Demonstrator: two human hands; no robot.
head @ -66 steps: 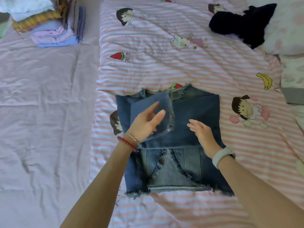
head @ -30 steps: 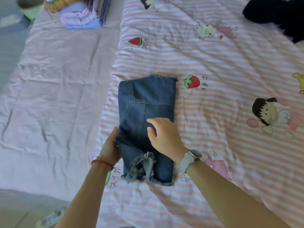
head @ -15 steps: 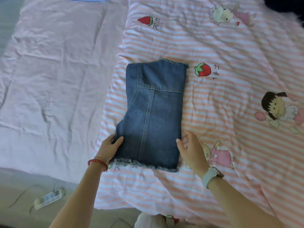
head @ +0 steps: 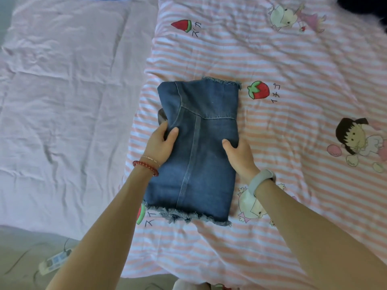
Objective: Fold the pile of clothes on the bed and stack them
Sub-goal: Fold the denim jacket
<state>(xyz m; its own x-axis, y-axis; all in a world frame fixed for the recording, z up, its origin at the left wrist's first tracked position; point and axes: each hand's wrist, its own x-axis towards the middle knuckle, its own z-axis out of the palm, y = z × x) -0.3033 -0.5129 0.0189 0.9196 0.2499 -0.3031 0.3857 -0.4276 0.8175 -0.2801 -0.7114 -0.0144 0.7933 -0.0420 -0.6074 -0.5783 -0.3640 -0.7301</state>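
Head view: my left hand (head: 160,144) and right hand (head: 238,155) pinch the folded denim garment (head: 199,147) by its side edges (frayed hem nearest me), striped quilt (head: 293,65) open beyond.

Folded denim (head: 201,147) btwn both hands

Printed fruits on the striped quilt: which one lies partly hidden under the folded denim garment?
The watermelon slice at the folded blue denim garment's frayed near-left corner; the strawberry and far watermelon slice lie fully uncovered.

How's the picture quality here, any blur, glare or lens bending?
Head view: soft even daylight, no glare; the folded denim garment is fairly sharp; left hand and right hand show slight softness; wide-angle bending stretches the forearms; only faint shadows.
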